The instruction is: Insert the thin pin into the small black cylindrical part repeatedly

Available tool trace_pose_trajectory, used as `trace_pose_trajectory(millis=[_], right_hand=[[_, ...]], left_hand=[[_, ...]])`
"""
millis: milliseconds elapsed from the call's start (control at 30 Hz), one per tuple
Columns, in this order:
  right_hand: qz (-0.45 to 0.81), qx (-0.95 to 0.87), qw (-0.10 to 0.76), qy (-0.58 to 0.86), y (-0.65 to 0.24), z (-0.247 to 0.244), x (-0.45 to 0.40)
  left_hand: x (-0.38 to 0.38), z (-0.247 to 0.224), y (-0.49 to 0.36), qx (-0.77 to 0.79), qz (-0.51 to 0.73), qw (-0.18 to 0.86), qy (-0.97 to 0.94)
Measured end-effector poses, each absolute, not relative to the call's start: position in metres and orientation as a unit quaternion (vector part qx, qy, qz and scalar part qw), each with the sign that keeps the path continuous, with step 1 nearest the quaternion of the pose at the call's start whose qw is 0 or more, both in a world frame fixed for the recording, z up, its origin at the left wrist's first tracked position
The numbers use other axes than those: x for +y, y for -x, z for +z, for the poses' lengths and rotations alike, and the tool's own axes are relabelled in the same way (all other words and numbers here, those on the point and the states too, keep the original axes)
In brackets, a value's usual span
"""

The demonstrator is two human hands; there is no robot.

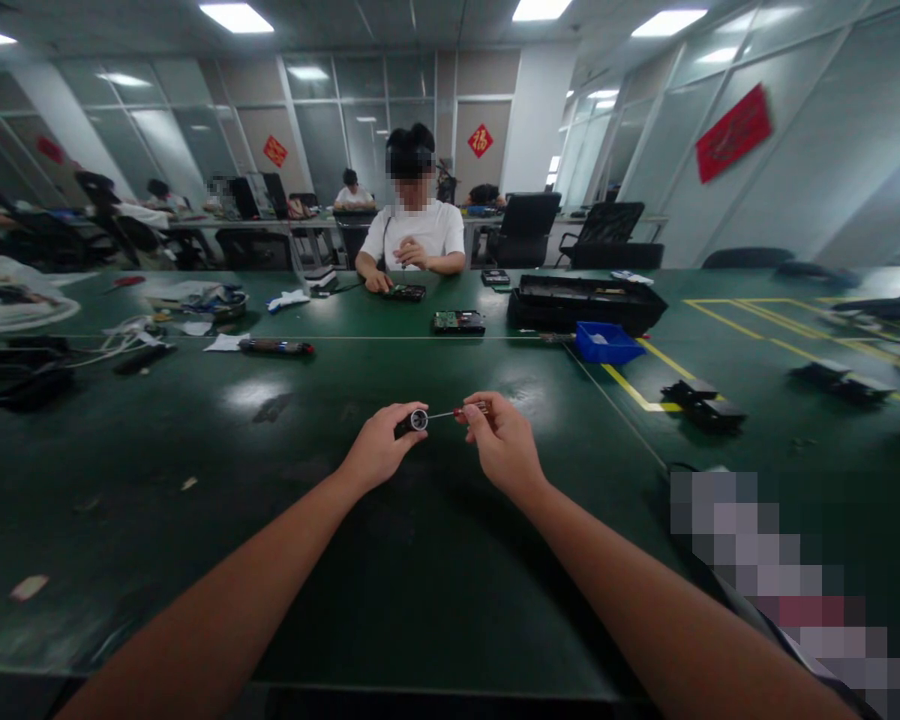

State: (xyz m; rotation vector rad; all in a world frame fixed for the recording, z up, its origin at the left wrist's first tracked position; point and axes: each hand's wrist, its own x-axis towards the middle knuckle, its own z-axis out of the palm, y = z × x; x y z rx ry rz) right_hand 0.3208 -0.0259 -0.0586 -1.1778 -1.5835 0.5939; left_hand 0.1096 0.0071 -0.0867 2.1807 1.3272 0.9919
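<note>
Between the fingers of my left hand (pixel 379 440) is a short black cylinder (pixel 418 420) whose round, silver-rimmed end faces me. I cannot make out exactly what kind of part it is. My right hand (pixel 499 440) is closed on a screwdriver (pixel 459 412) with a red, partly see-through handle. Its thin metal shaft points left and reaches the side of the cylinder's rim; whether the tip sits in a screw is too small to tell. Both hands are above the green tabletop (pixel 420 560), near its middle.
Across the table a person (pixel 412 230) in white handles a circuard-bearing device (pixel 405 292). Further off lie another such device (pixel 459 322), a long black housing (pixel 585 303) and a blue bin (pixel 607 343). A dark tool (pixel 276 346) lies left; black blocks (pixel 701 402) lie right.
</note>
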Motion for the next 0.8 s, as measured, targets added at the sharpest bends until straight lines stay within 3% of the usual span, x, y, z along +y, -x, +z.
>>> trace_pose_trajectory(millis=[367,800], right_hand=[[0.111,-0.684,0.429,0.579,-0.3249,-0.0521,-0.0261],[0.175,-0.722,0.438,0.505,-0.3231,-0.0528,-0.029]], left_hand=[[0.0061,-0.0851,-0.108,0.472,0.333,0.188,-0.794],[0.0062,-0.0848,-0.1076,0.469,0.34,0.177,-0.796]])
